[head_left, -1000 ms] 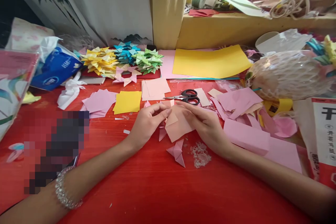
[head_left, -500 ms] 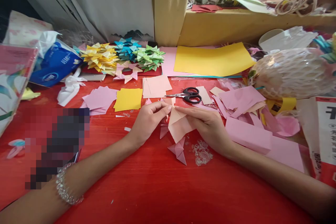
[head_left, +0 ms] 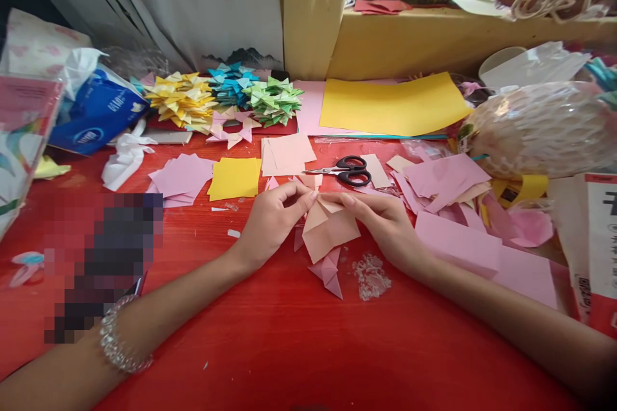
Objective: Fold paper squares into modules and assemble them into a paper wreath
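Two hands are being kept together on one peach paper square [head_left: 330, 231]: its top corner is being pinched by the left hand [head_left: 270, 221] and the right hand [head_left: 385, 225], fingers closed, so the fold is being held flat. Scissors [head_left: 344, 171] are being left just beyond the fingertips, and a folded pink piece [head_left: 329, 271] is lying just below the sheet.

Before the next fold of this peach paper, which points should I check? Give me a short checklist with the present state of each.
1. Both hands on the peach paper: ok; left hand and right hand pinch its top corner.
2. Edges aligned at the fold: cannot tell, fingers cover it.
3. Finished pink piece clear of the paper: not ok, it touches the lower tip.
4. Scissors away from the hands: ok, closed, behind them.
5. Clear crumpled scrap out of the way: ok, it lies beside.
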Tool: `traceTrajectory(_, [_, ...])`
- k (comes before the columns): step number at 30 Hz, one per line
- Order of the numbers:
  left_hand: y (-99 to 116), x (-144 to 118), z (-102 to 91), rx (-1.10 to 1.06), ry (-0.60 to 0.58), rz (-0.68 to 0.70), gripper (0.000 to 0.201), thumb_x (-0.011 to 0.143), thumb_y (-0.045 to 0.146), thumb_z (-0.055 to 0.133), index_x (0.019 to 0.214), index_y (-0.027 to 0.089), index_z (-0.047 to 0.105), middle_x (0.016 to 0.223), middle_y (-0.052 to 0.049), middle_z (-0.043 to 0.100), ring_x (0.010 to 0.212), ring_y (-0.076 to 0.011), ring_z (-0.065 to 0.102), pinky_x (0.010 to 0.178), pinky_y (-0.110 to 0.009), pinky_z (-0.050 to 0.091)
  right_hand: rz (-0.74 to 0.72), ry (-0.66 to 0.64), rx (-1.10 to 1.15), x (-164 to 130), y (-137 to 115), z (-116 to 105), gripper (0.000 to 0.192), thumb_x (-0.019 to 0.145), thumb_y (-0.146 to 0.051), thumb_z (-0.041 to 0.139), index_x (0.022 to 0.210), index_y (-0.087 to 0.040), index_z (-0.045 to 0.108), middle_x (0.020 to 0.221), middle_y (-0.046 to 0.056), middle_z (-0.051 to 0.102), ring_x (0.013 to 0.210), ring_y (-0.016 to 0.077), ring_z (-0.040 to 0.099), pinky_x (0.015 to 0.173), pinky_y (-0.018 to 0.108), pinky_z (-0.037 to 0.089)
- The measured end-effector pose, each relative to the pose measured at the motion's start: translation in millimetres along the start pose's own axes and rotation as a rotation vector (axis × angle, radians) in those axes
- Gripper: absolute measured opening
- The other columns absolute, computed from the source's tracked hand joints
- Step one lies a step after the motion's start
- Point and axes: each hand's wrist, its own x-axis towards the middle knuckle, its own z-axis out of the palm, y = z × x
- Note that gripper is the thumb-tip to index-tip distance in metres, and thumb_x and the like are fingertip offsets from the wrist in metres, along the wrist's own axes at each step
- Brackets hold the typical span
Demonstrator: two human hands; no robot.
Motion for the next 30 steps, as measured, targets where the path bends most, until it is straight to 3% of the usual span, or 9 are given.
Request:
traceTrajectory(4, [-0.2, -2.3, 0.3, 0.067, -0.005, 0.042, 0.023, 0.086, 0.036, 0.05, 0.08, 0.016, 0.06, 0.076, 0.0, 0.058, 0.07, -0.0126, 0.05, 0.064, -0.022, 0.039, 0.076, -0.021, 0.07, 5.2, 6.4, -0.8, 0.029, 0.084, -0.037, 0.056, 0.108, -0.026, 0.067, 0.104, 0.002, 0.07, 0.098, 0.0217, 0.063, 0.082, 0.031, 0.049])
traceTrajectory(11, [-0.3, -2.5, 1.5, 0.145, -0.004, 0.083, 0.023, 0.086, 0.037, 0.05, 0.079, 0.017, 0.06, 0.074, 0.0, 0.058, 0.069, -0.0126, 0.05, 0.064, -0.022, 0.038, 0.101, -0.074, -0.014, 6.8, 7.2, -2.5, 0.028, 0.082, -0.037, 0.058, 0.104, -0.024, 0.07, 0.096, 0.001, 0.072, 0.09, 0.0201, 0.064, 0.073, 0.027, 0.049])
traceTrajectory(18, [1.0, -0.9, 0.9, 0.123, -0.042, 0.024, 0.025, 0.085, 0.039, 0.05, 0.073, 0.018, 0.056, 0.069, 0.002, 0.053, 0.065, -0.0121, 0.047, 0.06, -0.023, 0.037, 0.127, 0.03, 0.018, 7.8, 8.8, -1.8, 0.029, 0.082, -0.039, 0.057, 0.099, -0.022, 0.072, 0.088, 0.003, 0.072, 0.077, 0.0166, 0.062, 0.064, 0.025, 0.047])
traceTrajectory(30, [-0.9, 0.2, 1.0, 0.137, -0.076, 0.027, 0.026, 0.084, 0.038, 0.051, 0.071, 0.017, 0.057, 0.069, 0.001, 0.052, 0.061, -0.0114, 0.044, 0.057, -0.024, 0.036, 0.093, 0.049, -0.015, 9.4, 9.5, -2.7, 0.027, 0.082, -0.04, 0.056, 0.091, -0.02, 0.073, 0.086, 0.002, 0.071, 0.075, 0.0162, 0.061, 0.064, 0.026, 0.046])
